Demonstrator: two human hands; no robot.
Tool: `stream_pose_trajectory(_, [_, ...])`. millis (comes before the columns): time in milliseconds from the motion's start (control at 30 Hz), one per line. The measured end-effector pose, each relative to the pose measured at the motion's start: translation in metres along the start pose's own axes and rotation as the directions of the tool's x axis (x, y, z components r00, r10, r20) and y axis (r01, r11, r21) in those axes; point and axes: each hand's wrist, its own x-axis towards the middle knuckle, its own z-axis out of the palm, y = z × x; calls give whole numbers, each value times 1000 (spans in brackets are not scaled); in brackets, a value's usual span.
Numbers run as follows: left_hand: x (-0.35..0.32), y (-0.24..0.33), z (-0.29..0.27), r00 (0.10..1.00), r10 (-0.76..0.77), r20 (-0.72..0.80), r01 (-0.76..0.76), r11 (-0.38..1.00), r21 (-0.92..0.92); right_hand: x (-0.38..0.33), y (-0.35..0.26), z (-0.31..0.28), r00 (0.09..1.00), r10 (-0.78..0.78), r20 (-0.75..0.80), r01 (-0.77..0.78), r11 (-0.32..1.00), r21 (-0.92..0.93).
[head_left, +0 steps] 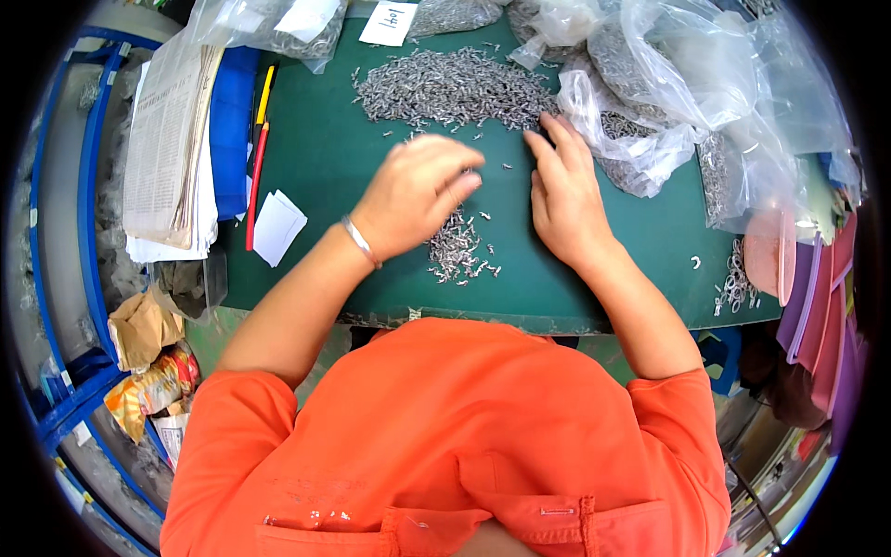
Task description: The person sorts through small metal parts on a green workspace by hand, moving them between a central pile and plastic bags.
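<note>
A wide heap of small grey metal parts (445,85) lies at the far side of the green table. A smaller pile of the same parts (455,249) sits nearer to me. My left hand (408,193), a silver bracelet at its wrist, hovers over the top of the small pile. Its fingers are bent and slightly blurred, thumb and forefinger apart, with nothing visible between them. My right hand (568,200) has its fingers stretched out, the tips at the right edge of the wide heap. A few loose parts lie between the two piles.
Clear plastic bags (650,74) of metal parts crowd the far right. A red pencil (257,186), white paper slips (277,227), and newspapers (172,139) lie at left. Small rings (736,281) lie at the right by a pink container (770,255). Blue shelving (88,204) stands left.
</note>
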Motion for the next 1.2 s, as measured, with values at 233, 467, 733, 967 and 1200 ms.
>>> stream_pose_trajectory(233, [-17,-3,-12,955,-200,-221,180,978,-104,18,40,-10,991,39,-131,-28,996,89])
stream_pose_trajectory(467, [-23,-30,-16,918,-271,-288,333,923,193,24,42,-23,990,-65,-123,42,982,-185])
stream_pose_trajectory(733, [-13,-19,-3,930,-289,-229,289,957,-35,42,36,-6,994,-104,19,105,941,-322])
stream_pose_trajectory(967, [-13,-20,0,946,-211,-247,209,977,-36,9,1,-3,1000,2,1,-2,995,103])
stream_pose_trajectory(1200, [-14,-9,0,947,-279,-158,251,953,-172,2,-14,-8,995,8,95,-30,971,237])
